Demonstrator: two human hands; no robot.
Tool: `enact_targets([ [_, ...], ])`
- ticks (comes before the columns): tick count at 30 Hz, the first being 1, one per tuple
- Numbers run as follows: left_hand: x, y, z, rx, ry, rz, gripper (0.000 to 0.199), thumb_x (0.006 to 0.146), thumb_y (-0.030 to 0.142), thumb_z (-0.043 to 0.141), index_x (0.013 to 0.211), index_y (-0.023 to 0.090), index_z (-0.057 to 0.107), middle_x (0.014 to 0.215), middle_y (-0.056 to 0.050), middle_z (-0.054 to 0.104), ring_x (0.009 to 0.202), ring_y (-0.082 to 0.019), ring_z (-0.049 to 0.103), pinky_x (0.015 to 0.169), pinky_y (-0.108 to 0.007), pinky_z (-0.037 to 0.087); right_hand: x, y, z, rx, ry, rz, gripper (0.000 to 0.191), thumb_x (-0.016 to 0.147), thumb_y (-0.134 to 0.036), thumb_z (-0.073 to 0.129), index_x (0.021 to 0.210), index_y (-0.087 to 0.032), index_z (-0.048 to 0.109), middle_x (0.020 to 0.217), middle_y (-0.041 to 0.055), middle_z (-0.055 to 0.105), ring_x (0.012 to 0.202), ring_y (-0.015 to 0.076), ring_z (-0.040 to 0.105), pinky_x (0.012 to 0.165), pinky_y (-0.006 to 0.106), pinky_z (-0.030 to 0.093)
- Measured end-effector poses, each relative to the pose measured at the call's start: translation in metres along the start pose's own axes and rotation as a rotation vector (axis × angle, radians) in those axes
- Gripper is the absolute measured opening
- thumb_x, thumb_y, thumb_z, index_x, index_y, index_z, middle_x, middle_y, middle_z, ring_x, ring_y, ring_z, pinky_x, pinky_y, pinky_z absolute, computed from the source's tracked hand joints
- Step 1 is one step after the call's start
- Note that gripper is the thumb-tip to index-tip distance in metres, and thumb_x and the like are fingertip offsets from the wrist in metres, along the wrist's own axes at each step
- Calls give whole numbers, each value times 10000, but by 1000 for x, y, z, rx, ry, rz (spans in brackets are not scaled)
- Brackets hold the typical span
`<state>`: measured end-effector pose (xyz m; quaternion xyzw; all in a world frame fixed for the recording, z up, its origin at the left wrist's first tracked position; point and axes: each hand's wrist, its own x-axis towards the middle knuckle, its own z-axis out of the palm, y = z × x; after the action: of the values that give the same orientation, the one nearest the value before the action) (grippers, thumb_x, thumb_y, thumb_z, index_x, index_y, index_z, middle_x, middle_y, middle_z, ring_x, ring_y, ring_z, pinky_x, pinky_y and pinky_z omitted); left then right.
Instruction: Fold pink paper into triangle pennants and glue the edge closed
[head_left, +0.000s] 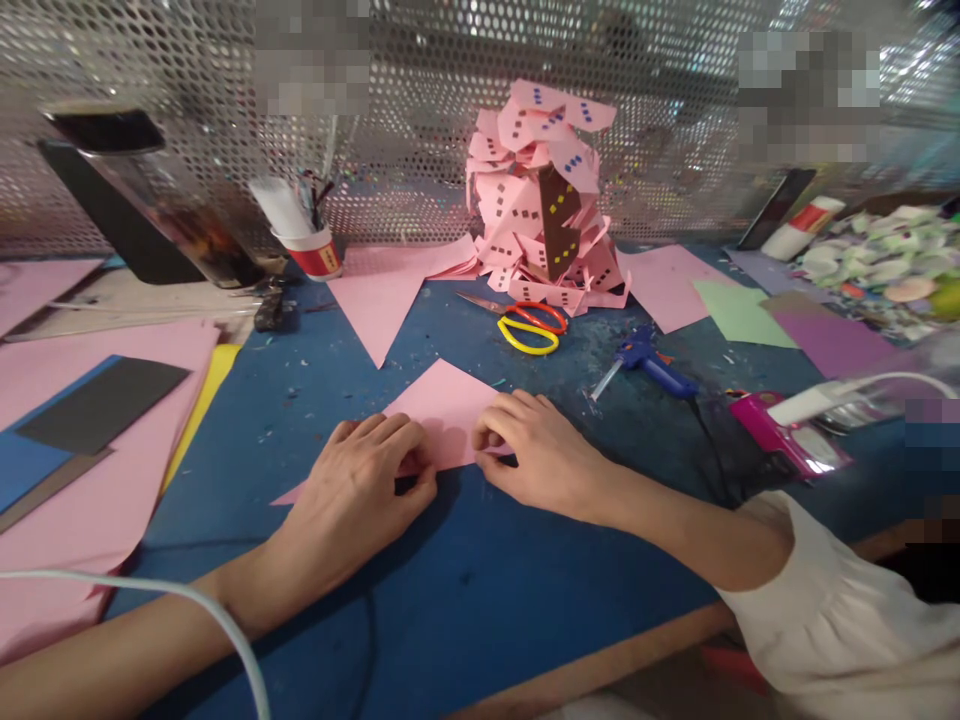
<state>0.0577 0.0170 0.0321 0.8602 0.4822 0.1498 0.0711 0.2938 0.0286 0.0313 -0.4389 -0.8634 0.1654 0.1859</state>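
A sheet of pink paper (450, 400) lies on the blue table between my two hands, one corner pointing away from me. My left hand (367, 465) pinches its near edge at the left, fingers curled and thumb below. At the right, my right hand (536, 445) grips the same edge between thumb and fingers. A narrow pink tip shows to the left of my left wrist. Just beyond the paper are scissors (529, 328) with one red and one yellow handle. A blue glue gun (652, 362) rests to the right of them.
A tall pile of folded pink paper pieces (517, 215) with small squares stands at the back. Pink sheets (142, 500) fill the left side, near a paper cup (311, 250) and a dark-lidded bottle (187, 210). A white cable (217, 610) crosses my left forearm. Paper scraps (885, 255) lie far right.
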Motion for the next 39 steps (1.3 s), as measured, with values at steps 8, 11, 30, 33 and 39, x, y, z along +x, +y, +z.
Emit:
enact_targets([
  [8, -7, -8, 1, 40, 22, -5, 74, 904, 277, 545, 851, 231, 567, 846, -1, 648, 831, -236, 605, 791, -402, 376, 0, -1, -1, -5, 3, 0, 78, 889, -149, 655, 916, -211, 616, 1016, 16, 666, 960, 196, 555, 876, 350, 386],
  [11, -11, -10, 0, 46, 33, 0, 87, 920, 284, 541, 861, 232, 578, 848, 1, 651, 825, -230, 607, 795, -400, 374, 0, -1, -1, 0, 9, 1, 82, 886, -144, 656, 917, -211, 620, 1019, 14, 671, 962, 197, 557, 871, 349, 384],
  [30, -27, -22, -6, 21, 52, -71, 94, 906, 306, 554, 844, 241, 580, 808, 21, 637, 788, -207, 602, 773, -359, 359, 0, 1, 1, 1, 17, -6, 103, 880, -134, 663, 904, -219, 611, 1022, 0, 677, 960, 190, 557, 862, 350, 381],
  [33, -29, -23, -7, 12, 67, -70, 95, 921, 310, 545, 866, 243, 586, 832, 19, 644, 808, -208, 613, 784, -360, 364, 0, 0, 0, -1, 6, 0, 103, 880, -133, 669, 901, -217, 613, 1020, 1, 677, 963, 193, 561, 864, 351, 382],
  [39, -34, -25, -10, 30, 74, -60, 84, 941, 301, 536, 893, 242, 574, 861, 16, 643, 826, -203, 616, 798, -366, 364, 0, -1, -2, -2, -9, 8, 99, 889, -126, 660, 902, -213, 615, 1020, 4, 681, 959, 193, 564, 858, 351, 380],
])
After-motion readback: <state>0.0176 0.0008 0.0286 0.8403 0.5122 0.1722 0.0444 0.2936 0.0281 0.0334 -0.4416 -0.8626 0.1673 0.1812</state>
